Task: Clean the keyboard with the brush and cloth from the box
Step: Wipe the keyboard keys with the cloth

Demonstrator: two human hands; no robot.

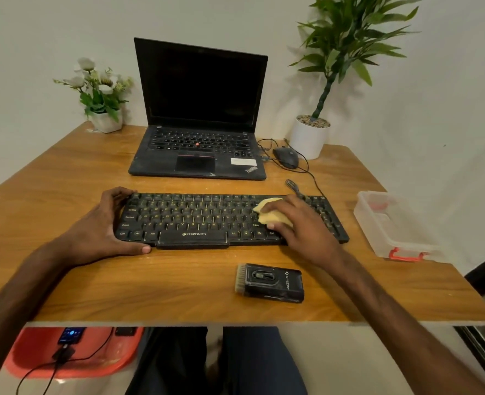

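Wiping keys, centre right of frame.
Right hand (295,223) is clutching the cloth (272,213) on the keyboard (195,218); left hand (107,226) is gripping its left end. Judging light strokes along rows safest.

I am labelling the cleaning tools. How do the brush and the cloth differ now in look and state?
The brush is black and boxy; the cloth is yellow and crumpled. The brush lies untouched on the table; the cloth is held by the right hand on the keyboard. Both are outside the box.
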